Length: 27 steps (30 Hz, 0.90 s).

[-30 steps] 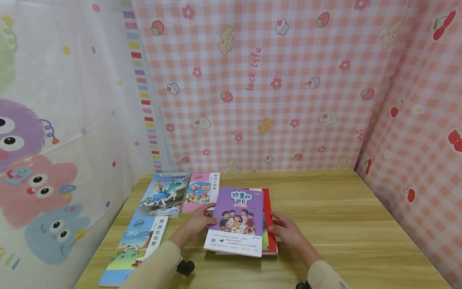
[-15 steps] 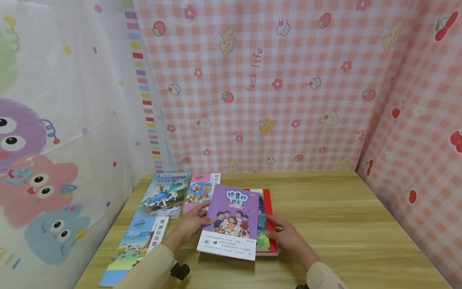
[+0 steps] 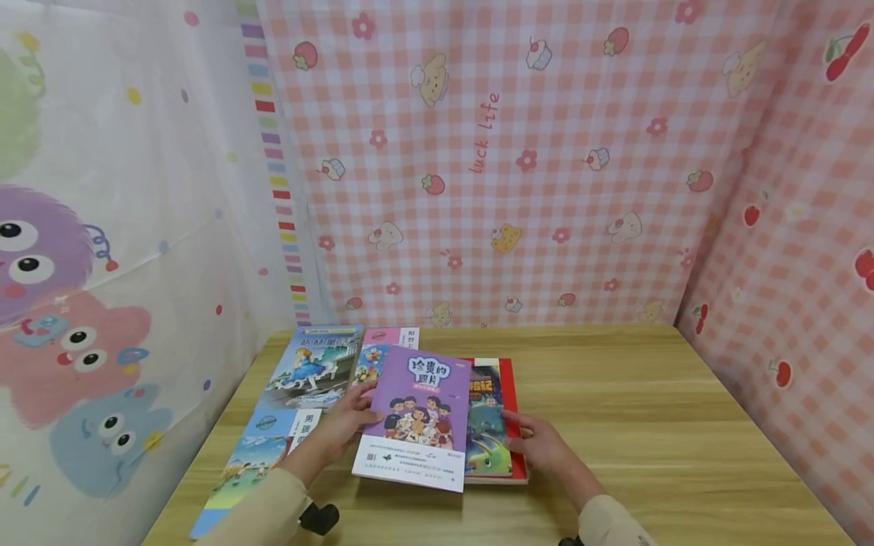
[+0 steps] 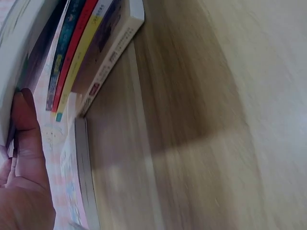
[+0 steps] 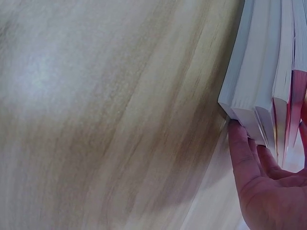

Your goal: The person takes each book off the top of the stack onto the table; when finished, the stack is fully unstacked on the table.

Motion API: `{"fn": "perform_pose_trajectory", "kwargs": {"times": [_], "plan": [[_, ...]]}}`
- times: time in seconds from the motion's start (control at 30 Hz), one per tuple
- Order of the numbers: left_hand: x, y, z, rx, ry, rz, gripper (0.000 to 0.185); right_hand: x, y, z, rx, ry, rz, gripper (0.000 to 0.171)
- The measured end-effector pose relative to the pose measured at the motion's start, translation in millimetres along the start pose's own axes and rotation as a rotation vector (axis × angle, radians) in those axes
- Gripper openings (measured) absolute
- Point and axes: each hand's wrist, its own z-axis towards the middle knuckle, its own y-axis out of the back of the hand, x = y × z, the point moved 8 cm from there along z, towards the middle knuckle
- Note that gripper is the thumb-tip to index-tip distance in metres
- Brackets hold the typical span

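My left hand (image 3: 341,428) pinches the left edge of a purple book (image 3: 416,425) with a white band along its bottom. In the left wrist view, thumb and fingers grip that book (image 4: 19,62), raised from the stack (image 4: 81,52). It overlaps a red-edged book (image 3: 492,432), the top one of the stack, and hides its left part. My right hand (image 3: 542,447) lies against the right side of the stack. In the right wrist view, its fairly straight fingers touch the page edges of the stacked books (image 5: 259,67).
Left on the wooden table (image 3: 614,402) lie a grey-blue book (image 3: 310,371), a blue book (image 3: 249,470) partly behind the left arm, and a pink book (image 3: 375,337) partly covered by the purple one. Patterned cloths (image 3: 519,197) stand behind and at both sides.
My left hand has carried the purple book leftward, uncovering more of the red-edged book and overlapping the pink one. My right hand has stayed at the stack's right side.
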Motion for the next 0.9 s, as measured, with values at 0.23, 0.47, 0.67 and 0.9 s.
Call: {"fn": "perform_pose_trajectory", "kwargs": {"times": [0.23, 0.47, 0.67, 0.9], "plan": [[7.5, 24.6, -15.0, -0.021, 0.022, -0.003, 0.072, -0.1, -0.2, -0.4, 0.016, -0.019, 0.016, 0.052], [16.6, 50.9, -38.2, -0.075, 0.067, 0.009, 0.072, 0.5, -1.5, -0.1, 0.024, -0.023, 0.017, 0.053], [25.9, 68.2, -63.2, -0.055, 0.137, -0.006, 0.077, 1.6, -2.0, -0.7, 0.026, -0.017, 0.027, 0.053], [35.7, 77.8, -86.6, -0.044, 0.208, 0.061, 0.077, 3.0, -0.5, -1.0, 0.025, -0.011, 0.049, 0.053]]}}
